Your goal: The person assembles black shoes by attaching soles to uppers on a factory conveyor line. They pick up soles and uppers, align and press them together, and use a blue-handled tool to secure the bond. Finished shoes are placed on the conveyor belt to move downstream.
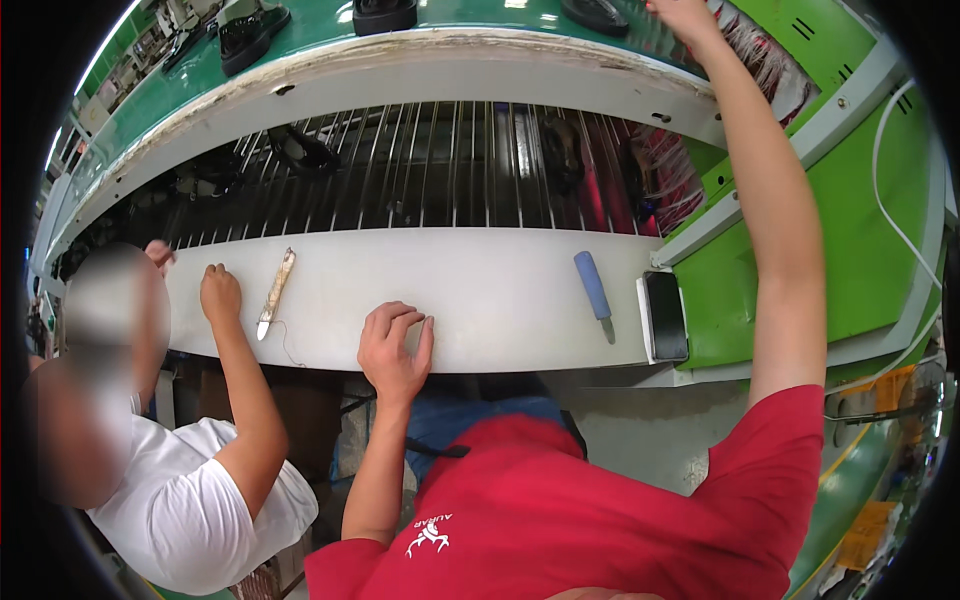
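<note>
My left hand [394,350] rests at the front edge of the white worktop [480,290], fingers loosely bent, thumb apart, nothing in it. My right arm stretches far up along the right side. At the end of it, my right hand [688,22] is over the green conveyor belt [480,14], partly cut off by the top edge, so its grip is hidden. Nearest to it on the belt is a dark shoe part [596,14]. On the worktop, between my arms, lies a blue-handled tool with a short metal blade [592,285].
A wrapped stick with a white tip [277,290] and a thread lies left of my left hand. A co-worker's hand [220,292] rests further left. A black flat device [664,315] sits at the right end. Metal rods [430,170] carry dark shoes behind the worktop.
</note>
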The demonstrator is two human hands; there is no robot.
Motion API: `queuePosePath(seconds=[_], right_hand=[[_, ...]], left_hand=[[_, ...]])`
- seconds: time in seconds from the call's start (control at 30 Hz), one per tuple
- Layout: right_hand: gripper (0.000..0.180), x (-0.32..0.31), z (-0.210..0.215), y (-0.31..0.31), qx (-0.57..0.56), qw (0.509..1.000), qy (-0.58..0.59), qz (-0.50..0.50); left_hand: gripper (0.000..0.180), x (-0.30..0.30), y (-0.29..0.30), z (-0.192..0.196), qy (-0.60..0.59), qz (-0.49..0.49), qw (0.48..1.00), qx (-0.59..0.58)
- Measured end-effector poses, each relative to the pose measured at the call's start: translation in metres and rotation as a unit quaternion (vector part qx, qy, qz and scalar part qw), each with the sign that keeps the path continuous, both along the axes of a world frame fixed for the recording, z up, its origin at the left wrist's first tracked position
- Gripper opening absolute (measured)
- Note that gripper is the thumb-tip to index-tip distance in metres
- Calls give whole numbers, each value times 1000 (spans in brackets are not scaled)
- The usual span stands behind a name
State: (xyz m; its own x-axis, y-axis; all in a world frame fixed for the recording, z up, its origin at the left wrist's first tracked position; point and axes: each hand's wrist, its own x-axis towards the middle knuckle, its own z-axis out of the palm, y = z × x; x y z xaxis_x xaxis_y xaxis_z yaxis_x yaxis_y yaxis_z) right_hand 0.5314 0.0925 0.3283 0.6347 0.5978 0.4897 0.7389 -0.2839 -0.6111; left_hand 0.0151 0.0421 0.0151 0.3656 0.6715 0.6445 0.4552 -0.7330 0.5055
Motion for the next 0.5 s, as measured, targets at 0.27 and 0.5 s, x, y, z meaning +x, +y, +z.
queuePosePath(seconds=[0.27, 0.5], right_hand=[[101, 314, 17, -76, -343, 858, -288, -251], [73, 326, -52, -29, -365, 864, -182, -296]], left_hand=[[12, 2, 1, -6, -37, -20, 999, -24], [16, 0, -2, -2, -20, 2, 999, -29]])
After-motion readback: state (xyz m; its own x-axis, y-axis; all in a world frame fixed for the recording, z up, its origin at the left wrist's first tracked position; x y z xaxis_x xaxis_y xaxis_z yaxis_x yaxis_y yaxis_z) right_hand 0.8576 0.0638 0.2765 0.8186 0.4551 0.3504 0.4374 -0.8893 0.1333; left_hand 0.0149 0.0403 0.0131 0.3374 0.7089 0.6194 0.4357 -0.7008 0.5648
